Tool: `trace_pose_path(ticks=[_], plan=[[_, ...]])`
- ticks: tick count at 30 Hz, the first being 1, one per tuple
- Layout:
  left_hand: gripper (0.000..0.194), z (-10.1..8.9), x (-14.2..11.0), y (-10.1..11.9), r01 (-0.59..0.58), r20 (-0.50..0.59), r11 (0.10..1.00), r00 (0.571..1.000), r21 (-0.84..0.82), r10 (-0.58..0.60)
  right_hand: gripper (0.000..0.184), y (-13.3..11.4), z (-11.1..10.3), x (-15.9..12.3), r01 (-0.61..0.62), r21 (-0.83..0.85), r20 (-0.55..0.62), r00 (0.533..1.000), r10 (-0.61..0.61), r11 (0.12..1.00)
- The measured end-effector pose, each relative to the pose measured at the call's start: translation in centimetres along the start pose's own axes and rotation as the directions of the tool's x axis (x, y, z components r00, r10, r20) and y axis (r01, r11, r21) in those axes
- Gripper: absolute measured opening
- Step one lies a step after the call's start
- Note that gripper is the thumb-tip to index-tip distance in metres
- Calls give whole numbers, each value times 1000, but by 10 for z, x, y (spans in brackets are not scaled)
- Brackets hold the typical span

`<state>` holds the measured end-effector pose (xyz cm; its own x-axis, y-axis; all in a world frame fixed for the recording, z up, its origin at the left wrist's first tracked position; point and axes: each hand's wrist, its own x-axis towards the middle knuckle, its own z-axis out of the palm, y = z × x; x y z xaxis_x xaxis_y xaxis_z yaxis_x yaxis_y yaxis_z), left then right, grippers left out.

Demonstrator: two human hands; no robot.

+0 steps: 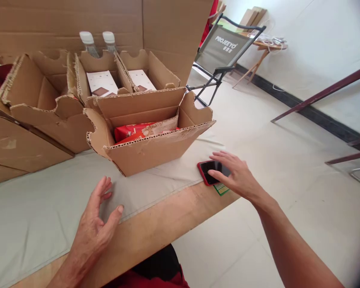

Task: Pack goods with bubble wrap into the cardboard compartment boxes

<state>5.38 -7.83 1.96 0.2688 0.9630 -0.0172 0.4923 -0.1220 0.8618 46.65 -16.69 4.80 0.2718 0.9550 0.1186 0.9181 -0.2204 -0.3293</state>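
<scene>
My right hand [235,174] lies flat with its fingers spread on a red-cased phone [208,170] at the table's right corner. A small green card [221,189] peeks out beneath the phone. My left hand [96,220] hovers open over the grey cloth [33,216], fingers apart, holding nothing, just in front of a cut cardboard box [150,150]. Red packets [132,131] lie inside that box.
More cut cardboard boxes [48,104] stand behind, two holding white cartons [102,83] with two bottles [88,43] at the back. A tall cardboard sheet [174,32] forms a backdrop. A folding chair [222,52] and small table [267,46] stand on the floor to the right.
</scene>
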Motion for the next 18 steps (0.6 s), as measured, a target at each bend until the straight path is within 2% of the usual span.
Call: trace_pose_path(ticks=[2,4,7,12,15,18], plan=[[77,4,5,6,8,21,1000,1000,14,-8,49,-8,9,5,61,-48,50,997,-59,997],[78,6,9,13,18,47,999,999,27,-20,48,-16,16,7,95,-71,50,995,-92,993],[76,4,15,18,25,67,999,997,34,-28,52,-21,22,0,113,-76,9,994,-112,991],[74,7,29,18,0,79,1000,997,13,-1,56,-15,25,-4,129,-60,-63,989,-133,990],[78,18,38,22,-25,106,999,994,-22,27,57,-26,22,10,112,25,-113,988,-109,993],[85,31,41,26,-25,97,997,995,-79,33,65,-50,19,32,54,231,-93,995,-33,971]])
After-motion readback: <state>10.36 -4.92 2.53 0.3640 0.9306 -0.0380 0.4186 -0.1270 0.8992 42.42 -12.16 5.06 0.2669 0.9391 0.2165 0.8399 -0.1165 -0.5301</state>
